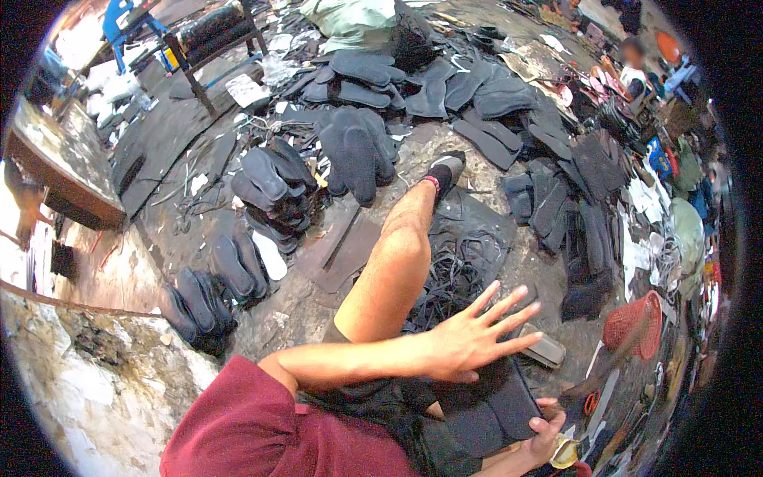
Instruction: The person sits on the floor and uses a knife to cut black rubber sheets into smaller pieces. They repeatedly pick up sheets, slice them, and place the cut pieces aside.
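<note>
My left hand [469, 342] is stretched out flat with its fingers spread, palm down, and holds nothing. Under and beside it, dark sole-shaped foam pieces [497, 409] lie across my lap. My right hand [542, 433] grips the right edge of these pieces, with the thumb and fingers curled round it. How many pieces are in that grip is hard to make out. Just past my left fingertips a grey block [544, 350] rests on the floor. Thin black offcut strips [449, 278] are heaped beside my outstretched leg.
Stacks of black soles [358, 147] cover the floor ahead, with more on the left [199, 306]. To the right stand a red basket [633, 324] and orange-handled scissors [592, 403]. A wooden bench [67, 171] is at far left. Another person [633, 75] sits at far right.
</note>
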A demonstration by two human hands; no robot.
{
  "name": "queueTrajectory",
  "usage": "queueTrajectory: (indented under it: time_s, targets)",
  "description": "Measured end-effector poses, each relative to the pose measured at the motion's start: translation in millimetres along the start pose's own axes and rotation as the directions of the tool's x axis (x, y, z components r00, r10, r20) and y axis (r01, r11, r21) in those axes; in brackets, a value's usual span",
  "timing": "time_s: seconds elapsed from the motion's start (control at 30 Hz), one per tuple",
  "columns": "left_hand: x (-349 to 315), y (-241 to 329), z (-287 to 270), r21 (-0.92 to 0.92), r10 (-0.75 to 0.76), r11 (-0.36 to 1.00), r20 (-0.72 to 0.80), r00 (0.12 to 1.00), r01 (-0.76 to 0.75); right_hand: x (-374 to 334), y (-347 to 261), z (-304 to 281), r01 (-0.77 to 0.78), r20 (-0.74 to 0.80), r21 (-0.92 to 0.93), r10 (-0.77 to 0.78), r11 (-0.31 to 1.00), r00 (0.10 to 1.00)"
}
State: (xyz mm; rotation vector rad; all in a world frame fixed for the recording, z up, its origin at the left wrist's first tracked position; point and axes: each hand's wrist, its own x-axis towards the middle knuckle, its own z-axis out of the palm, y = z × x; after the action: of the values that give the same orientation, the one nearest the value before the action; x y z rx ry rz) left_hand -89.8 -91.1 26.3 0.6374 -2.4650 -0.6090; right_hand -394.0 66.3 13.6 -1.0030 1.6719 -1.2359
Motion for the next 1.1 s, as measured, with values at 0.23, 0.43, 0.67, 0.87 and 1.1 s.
queueTrajectory:
  time_s: [0.23, 0.43, 0.67, 0.87, 1.1]
  targets:
    - [-39.8, -16.6, 42.5, -0.485, -0.094, 0.798, 0.486, 0.869, 0.357, 19.6, -34.3, 23.1, 0.074, -0.602, -0.017, -0.069, 0.997, 0.796]
    - [-53.2, -40.7, -15.6, -0.83, -0.833, 0.463, -0.289, 0.472, 0.31, -26.2, 27.1, 17.5, -0.024, -0.269, -0.415, -0.097, 0.91, 0.958]
    - [-39.4, -21.0, -35.6, -0.919, -0.942, 0.311, -0.264, 0.208, 0.243, -98.5, 57.3, 97.6, 0.173, 0.235, -0.3, -0.104, 0.938, 0.967]
    - [-46.4, -8.9, -22.3, -0.966, -0.974, 0.157, -0.118, 0.193, 0.203, -102.0, 40.9, 106.2, 0.311, 0.222, -0.391, -0.239, 0.866, 0.945]
    - [-59.5, -3.1, -6.6, -0.967, -0.975, 0.152, -0.112, 0.195, 0.204, -65.3, 43.7, 158.7, 0.302, 0.194, -0.439, -0.239, 0.846, 0.951]
